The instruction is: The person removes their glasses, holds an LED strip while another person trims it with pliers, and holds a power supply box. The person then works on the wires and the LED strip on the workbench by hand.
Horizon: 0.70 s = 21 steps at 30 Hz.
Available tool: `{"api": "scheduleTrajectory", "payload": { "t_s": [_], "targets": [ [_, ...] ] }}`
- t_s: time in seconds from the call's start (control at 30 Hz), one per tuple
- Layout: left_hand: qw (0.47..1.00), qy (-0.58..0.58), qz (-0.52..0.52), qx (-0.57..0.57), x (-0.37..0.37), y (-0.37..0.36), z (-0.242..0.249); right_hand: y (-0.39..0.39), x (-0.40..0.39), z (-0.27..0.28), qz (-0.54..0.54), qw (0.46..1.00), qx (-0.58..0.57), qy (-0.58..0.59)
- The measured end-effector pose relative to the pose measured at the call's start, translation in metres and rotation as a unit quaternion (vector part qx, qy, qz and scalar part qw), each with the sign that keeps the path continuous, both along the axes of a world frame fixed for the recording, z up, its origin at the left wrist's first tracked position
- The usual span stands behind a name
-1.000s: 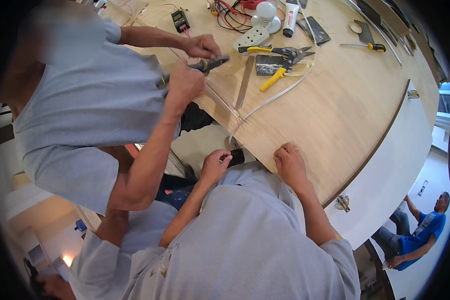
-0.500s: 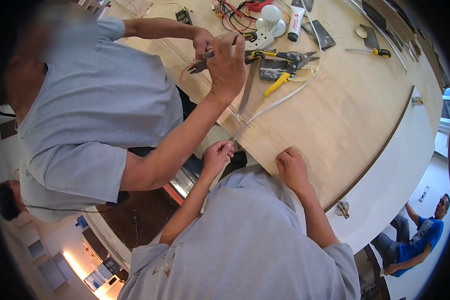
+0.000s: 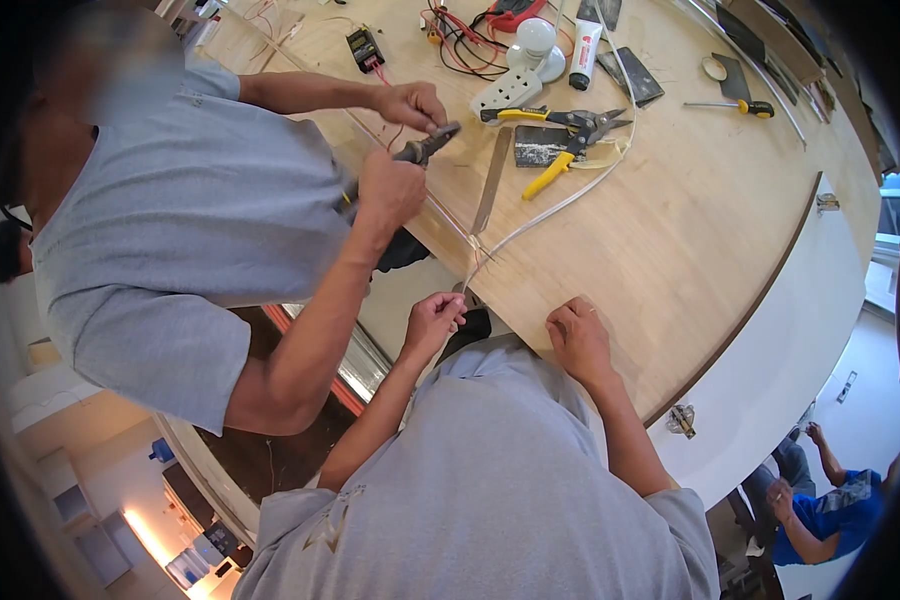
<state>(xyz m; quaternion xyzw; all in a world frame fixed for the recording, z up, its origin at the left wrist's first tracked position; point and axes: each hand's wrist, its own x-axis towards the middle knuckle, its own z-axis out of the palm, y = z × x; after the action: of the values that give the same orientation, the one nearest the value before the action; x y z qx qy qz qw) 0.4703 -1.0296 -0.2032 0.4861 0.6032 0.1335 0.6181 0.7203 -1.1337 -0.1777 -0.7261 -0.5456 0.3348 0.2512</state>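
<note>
Across the wooden tabletop (image 3: 670, 230) curves the white cable (image 3: 555, 208), reaching past its near corner into the left hand (image 3: 434, 325), fingertips pinched narrowly; the right hand (image 3: 582, 345) rests half open, loosely curled, by the edge; a co-worker's hand (image 3: 390, 190) grips pliers (image 3: 428, 145)

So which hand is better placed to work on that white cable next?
Probably the left hand: its fingers seem to pinch the white cable, close to the thin wires at the table's edge. The right hand rests on the table, farther away.
</note>
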Motion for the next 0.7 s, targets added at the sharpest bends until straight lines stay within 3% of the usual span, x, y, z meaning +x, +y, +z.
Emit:
{"api": "scheduleTrajectory", "payload": {
  "t_s": [0.7],
  "targets": [
    [1.000, 0.002, 0.009, -0.009, -0.0080, -0.0078, -0.0035, 0.0005, -0.0021, 0.0017, -0.002, 1.000, 0.008, -0.007]
  ]
}}
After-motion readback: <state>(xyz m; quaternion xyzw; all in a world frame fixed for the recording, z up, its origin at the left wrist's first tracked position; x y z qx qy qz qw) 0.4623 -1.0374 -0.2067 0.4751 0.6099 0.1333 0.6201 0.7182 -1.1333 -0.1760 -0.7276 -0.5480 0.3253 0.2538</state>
